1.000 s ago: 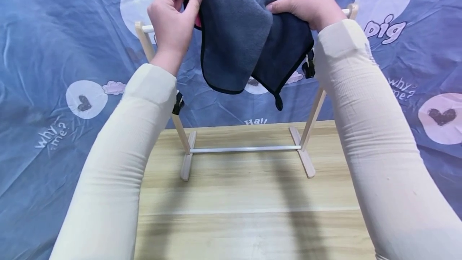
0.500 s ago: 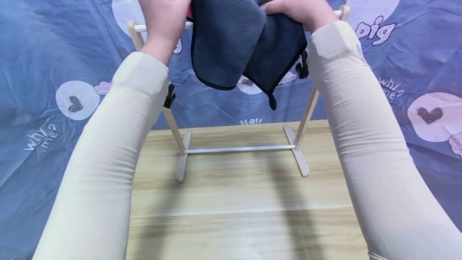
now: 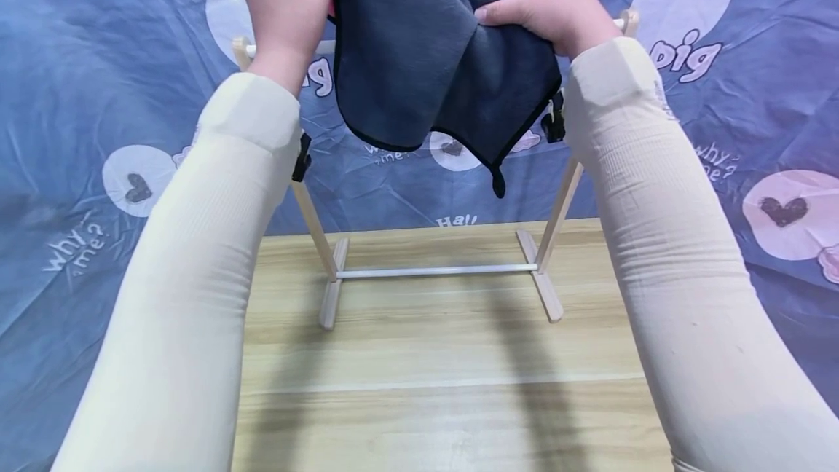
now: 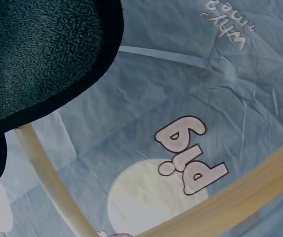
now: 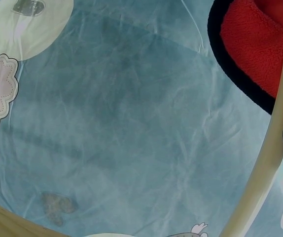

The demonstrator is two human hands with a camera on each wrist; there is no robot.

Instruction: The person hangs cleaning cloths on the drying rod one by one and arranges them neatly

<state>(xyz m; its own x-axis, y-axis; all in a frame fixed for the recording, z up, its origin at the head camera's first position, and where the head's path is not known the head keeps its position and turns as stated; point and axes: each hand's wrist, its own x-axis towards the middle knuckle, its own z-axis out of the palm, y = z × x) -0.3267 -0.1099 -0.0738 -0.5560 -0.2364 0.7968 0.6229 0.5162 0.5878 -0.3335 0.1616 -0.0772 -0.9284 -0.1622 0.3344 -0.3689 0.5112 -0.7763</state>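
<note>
A small grey towel (image 3: 400,49) with black edging and a corner loop hangs between both hands at the top bar of a wooden rack. My left hand (image 3: 282,9) pinches its upper left corner, partly cut off by the frame's top. My right hand (image 3: 547,6) pinches the upper right edge between thumb and fingers. In the left wrist view, the towel's fuzzy grey face (image 4: 38,59) overlaps the end of the white bar (image 4: 57,180). The right wrist view shows its red underside (image 5: 250,47), with the bar (image 5: 262,177) crossing in front of part of it.
The rack's wooden uprights (image 3: 314,228) stand on flat feet (image 3: 547,297) joined by a low white bar (image 3: 435,271). Light wood-grain surface (image 3: 439,348) lies beneath. Behind hangs a blue printed curtain (image 3: 367,195). Black wrist straps' buckles (image 3: 553,122) show at the sleeves.
My left hand has moved up and to the left, drawing the towel's left side with it and spreading it wider. My right hand keeps its pinch near the bar.
</note>
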